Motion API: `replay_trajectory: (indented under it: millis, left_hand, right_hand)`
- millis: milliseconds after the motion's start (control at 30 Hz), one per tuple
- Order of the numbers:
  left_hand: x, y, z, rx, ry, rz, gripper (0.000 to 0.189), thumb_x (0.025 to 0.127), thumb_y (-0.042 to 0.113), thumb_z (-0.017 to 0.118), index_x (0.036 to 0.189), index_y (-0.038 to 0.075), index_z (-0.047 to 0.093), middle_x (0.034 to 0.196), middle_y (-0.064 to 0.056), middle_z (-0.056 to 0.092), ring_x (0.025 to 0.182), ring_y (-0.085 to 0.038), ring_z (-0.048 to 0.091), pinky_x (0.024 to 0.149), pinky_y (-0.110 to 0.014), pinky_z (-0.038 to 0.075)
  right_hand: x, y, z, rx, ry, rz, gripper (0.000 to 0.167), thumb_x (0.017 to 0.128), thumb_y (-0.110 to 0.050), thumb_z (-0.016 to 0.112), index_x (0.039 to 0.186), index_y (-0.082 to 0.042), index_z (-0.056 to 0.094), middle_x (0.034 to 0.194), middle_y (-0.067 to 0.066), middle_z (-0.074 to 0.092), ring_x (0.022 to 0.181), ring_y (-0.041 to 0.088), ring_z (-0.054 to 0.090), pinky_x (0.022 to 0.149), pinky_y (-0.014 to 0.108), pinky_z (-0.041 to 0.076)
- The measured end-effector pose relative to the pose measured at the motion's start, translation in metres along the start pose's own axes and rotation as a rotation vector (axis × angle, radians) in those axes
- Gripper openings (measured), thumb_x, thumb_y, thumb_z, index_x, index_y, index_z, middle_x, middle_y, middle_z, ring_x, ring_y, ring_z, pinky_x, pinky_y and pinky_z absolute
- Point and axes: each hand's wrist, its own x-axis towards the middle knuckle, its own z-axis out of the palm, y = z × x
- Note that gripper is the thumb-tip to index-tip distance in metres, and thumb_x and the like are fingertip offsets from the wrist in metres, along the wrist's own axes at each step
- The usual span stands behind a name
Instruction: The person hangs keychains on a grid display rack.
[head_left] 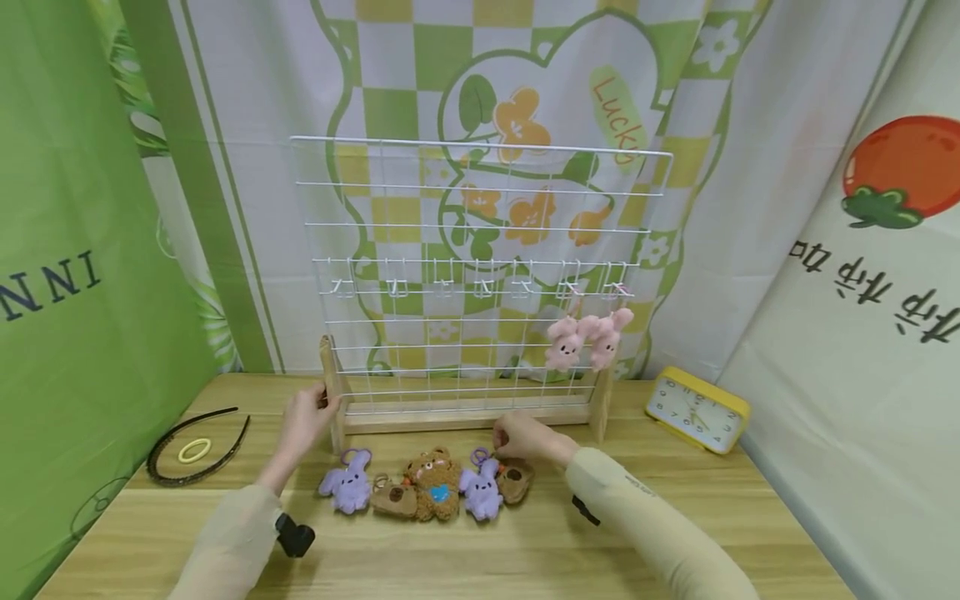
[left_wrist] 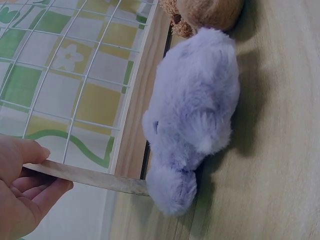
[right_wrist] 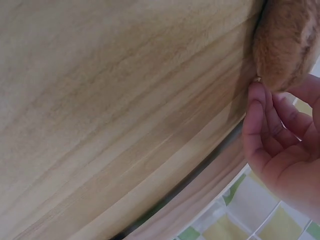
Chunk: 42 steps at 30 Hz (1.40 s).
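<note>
My left hand (head_left: 306,417) is clamped on the rack's (head_left: 450,419) wooden side post (left_wrist: 100,179), purple bunny (head_left: 349,485) on the tabletop (head_left: 450,567) just to its right, nearer me. My right hand (head_left: 527,437) has its fingertips pinched together on the end of a brown plush (head_left: 516,483), pink bunnies (head_left: 566,346) hanging above and beyond that hand.
</note>
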Motion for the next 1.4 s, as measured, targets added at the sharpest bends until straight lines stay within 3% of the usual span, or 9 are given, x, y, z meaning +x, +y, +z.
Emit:
replay_trajectory:
  millis: [333,633,800,1033,1400]
  left_hand:
    - [0.0,-0.002,0.001,-0.006,0.014,0.008,0.024,0.094,0.006,0.061,0.104,-0.015,0.063,0.105,-0.038,0.067,0.097,-0.049,0.069,0.083,-0.052,0.062]
    - [0.0,-0.001,0.002,-0.001,0.017,0.02,0.021,0.094,0.006,0.062,0.101,-0.014,0.064,0.105,-0.037,0.068,0.096,-0.049,0.069,0.083,-0.052,0.062]
    - [0.0,-0.001,0.001,-0.005,0.009,0.005,0.022,0.094,0.006,0.061,0.103,-0.014,0.064,0.106,-0.037,0.067,0.098,-0.049,0.069,0.084,-0.051,0.062]
    - [0.002,0.0,0.0,-0.008,0.01,0.012,0.025,0.094,0.006,0.061,0.107,-0.015,0.063,0.107,-0.038,0.066,0.098,-0.05,0.069,0.083,-0.051,0.062]
    - [0.0,-0.001,0.0,0.017,0.009,0.005,0.024,0.095,0.008,0.06,0.105,-0.014,0.063,0.107,-0.037,0.067,0.098,-0.049,0.069,0.084,-0.052,0.062]
  right_hand:
    - [0.001,0.008,0.002,-0.033,-0.001,-0.023,0.013,0.082,0.0,0.067,0.071,-0.006,0.067,0.063,-0.006,0.056,0.055,0.003,0.045,0.05,0.012,0.037]
    - [0.001,0.013,0.001,-0.047,-0.03,-0.043,0.013,0.075,-0.002,0.073,0.068,-0.009,0.066,0.06,-0.009,0.054,0.054,0.002,0.044,0.049,0.012,0.036]
    - [-0.001,0.013,-0.002,0.0,-0.043,-0.019,0.014,0.076,-0.002,0.075,0.071,-0.008,0.063,0.063,-0.008,0.053,0.056,0.004,0.045,0.05,0.014,0.037]
    - [-0.007,0.013,-0.007,-0.026,-0.048,-0.018,0.015,0.074,-0.001,0.075,0.083,-0.005,0.063,0.073,-0.002,0.06,0.065,0.006,0.049,0.056,0.016,0.042]
    - [-0.007,0.016,-0.006,-0.057,-0.056,-0.029,0.012,0.075,-0.001,0.072,0.07,-0.01,0.065,0.062,-0.008,0.057,0.055,0.001,0.044,0.05,0.012,0.037]
